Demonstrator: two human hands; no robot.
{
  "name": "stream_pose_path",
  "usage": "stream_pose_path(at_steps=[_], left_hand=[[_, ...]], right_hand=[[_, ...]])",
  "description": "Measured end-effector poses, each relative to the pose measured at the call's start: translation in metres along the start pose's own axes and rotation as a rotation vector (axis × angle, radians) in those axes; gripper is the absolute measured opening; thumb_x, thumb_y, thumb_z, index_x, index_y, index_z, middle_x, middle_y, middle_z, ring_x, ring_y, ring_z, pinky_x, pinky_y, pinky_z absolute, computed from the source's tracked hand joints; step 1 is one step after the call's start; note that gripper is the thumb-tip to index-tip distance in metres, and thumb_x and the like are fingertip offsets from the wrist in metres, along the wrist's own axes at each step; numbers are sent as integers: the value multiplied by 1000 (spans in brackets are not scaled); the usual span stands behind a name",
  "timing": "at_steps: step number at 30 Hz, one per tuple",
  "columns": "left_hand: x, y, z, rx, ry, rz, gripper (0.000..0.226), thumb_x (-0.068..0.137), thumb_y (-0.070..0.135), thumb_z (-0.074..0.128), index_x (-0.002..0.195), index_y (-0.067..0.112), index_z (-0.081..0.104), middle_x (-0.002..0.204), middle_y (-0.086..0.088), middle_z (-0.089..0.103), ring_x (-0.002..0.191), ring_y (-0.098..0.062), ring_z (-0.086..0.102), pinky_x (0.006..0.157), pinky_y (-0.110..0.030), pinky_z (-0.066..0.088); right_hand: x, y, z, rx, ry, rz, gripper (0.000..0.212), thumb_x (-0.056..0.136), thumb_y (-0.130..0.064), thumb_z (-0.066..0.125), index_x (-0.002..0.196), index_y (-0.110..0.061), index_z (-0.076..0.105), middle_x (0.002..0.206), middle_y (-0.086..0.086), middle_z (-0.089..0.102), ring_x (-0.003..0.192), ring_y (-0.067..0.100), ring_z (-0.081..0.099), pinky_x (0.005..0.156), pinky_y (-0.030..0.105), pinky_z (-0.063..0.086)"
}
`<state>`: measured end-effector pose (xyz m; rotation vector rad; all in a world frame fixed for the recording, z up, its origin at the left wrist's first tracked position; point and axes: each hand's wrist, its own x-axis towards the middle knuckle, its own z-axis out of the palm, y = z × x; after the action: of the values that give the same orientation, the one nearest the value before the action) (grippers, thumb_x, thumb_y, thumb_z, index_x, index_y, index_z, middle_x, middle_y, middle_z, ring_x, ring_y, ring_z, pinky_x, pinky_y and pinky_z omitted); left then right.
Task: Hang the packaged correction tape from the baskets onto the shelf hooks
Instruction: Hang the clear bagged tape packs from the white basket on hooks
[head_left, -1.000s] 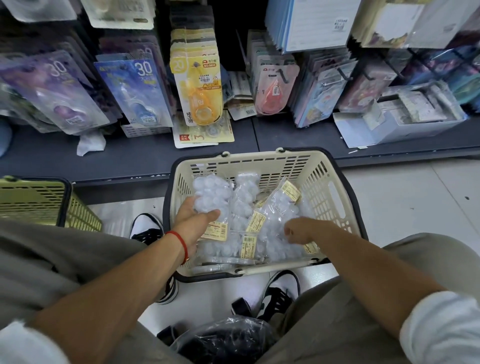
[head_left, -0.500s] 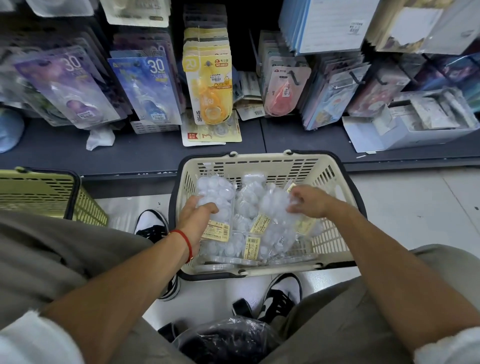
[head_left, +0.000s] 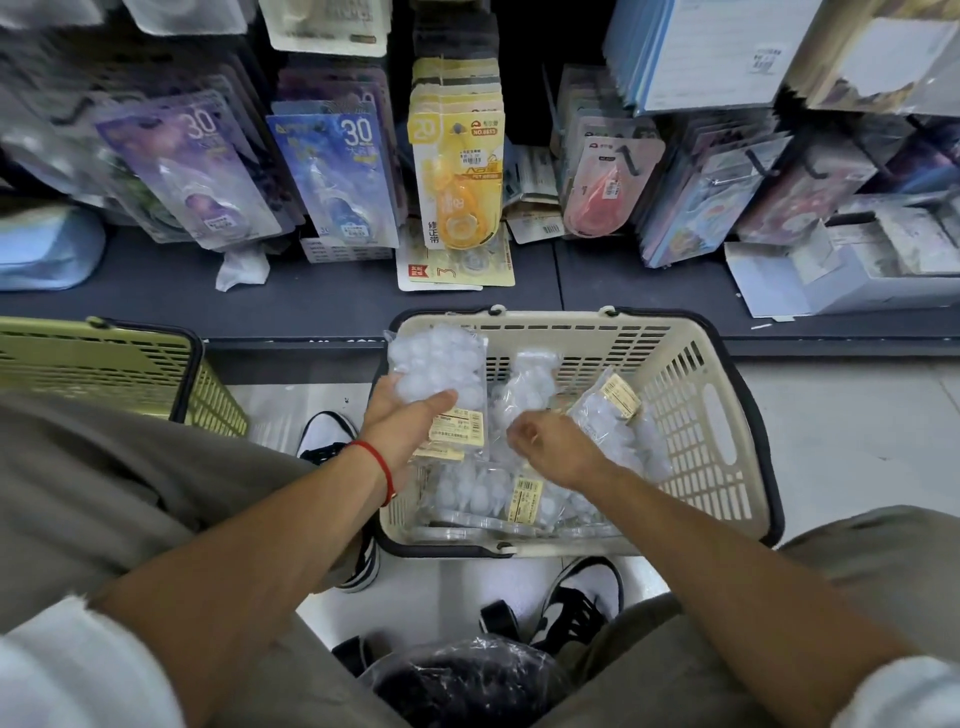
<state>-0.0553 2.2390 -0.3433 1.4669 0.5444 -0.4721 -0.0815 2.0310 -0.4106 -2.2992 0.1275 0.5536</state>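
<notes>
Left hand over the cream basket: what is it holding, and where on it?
The left hand grips a clear packet of white tapes near its lower, labelled end, thumb across the front, fingers behind.

The pale floor (head_left: 857, 441) carries a cream basket (head_left: 727, 441), which stands against the front edge of the dark shelf (head_left: 130, 306). A green basket (head_left: 104, 364) stands on the floor to the left. On the shelf lie a crumpled paper (head_left: 241, 267), flat yellow packages (head_left: 457, 270) and an open box (head_left: 831, 275) at the right.
</notes>
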Motion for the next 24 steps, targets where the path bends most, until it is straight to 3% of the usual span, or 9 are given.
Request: stream_pose_path(at_steps=[2, 5, 9, 12, 14, 17, 19, 22, 24], left_hand=[[3, 4, -5, -56, 25, -9, 40, 91, 6, 77, 118, 24, 55, 114, -17, 75, 94, -36, 76, 72, -48, 64], [3, 10, -13, -101, 28, -15, 39, 91, 2, 75, 110, 31, 55, 108, -16, 75, 84, -32, 75, 56, -36, 60], [4, 19, -21, -182, 30, -14, 49, 89, 3, 72, 131, 22, 55, 112, -19, 72, 90, -36, 74, 65, -40, 61], [4, 28, -23, -219, 35, 38, 42, 86, 4, 70, 122, 22, 58, 107, -18, 67, 88, -37, 71, 71, -45, 59], [1, 34, -20, -206, 34, 88, 40, 85, 3, 71, 116, 25, 60, 109, -16, 70, 93, -39, 72, 79, -54, 60], [-11, 50, -6, -176, 13, 181, 41, 83, 4, 74, 107, 35, 63, 105, -8, 73, 95, -36, 73, 84, -60, 60], [-24, 71, 6, -200, -24, 252, 37, 76, 10, 77, 98, 37, 65, 99, -4, 73, 90, -33, 71, 82, -58, 60], [-40, 106, 21, -229, -86, 381, 44, 60, 21, 80, 100, 33, 67, 88, 4, 74, 94, -32, 69, 93, -62, 54], [-51, 132, 27, -241, -108, 471, 56, 57, 28, 84, 110, 34, 67, 101, 3, 78, 103, -31, 72, 98, -60, 55]], right_hand=[[1, 11, 23, -386, -198, -84, 39, 106, -29, 59, 140, -11, 58, 130, 12, 64, 117, 30, 62, 99, 40, 51], [4, 11, 43, -649, -243, -142, 46, 103, -33, 61, 144, -13, 52, 134, 14, 56, 127, 35, 53, 101, 42, 44], [8, 5, 11, -363, -305, -25, 22, 105, -26, 60, 121, -11, 59, 118, 12, 54, 114, 30, 57, 85, 30, 41], [6, -3, -46, -29, -158, 152, 16, 102, -23, 63, 103, -7, 61, 103, 5, 58, 90, 19, 55, 73, 31, 41], [-4, -18, -84, 250, -6, 177, 11, 100, -25, 65, 98, -14, 68, 101, 1, 65, 88, 17, 60, 75, 34, 48], [-22, -62, -122, 598, 238, 79, 7, 94, -27, 68, 88, -25, 72, 103, -1, 64, 83, 20, 72, 79, 52, 59], [-30, -97, -135, 717, 300, -32, 11, 86, -30, 69, 77, -28, 76, 96, -4, 68, 69, 14, 74, 69, 46, 58], [-35, -142, -142, 686, 356, -154, 29, 82, -42, 68, 98, -19, 75, 95, -1, 80, 87, 27, 77, 78, 46, 57], [-35, -169, -145, 672, 430, -231, 35, 88, -48, 68, 105, -18, 74, 99, 5, 80, 91, 24, 78, 81, 45, 58]])
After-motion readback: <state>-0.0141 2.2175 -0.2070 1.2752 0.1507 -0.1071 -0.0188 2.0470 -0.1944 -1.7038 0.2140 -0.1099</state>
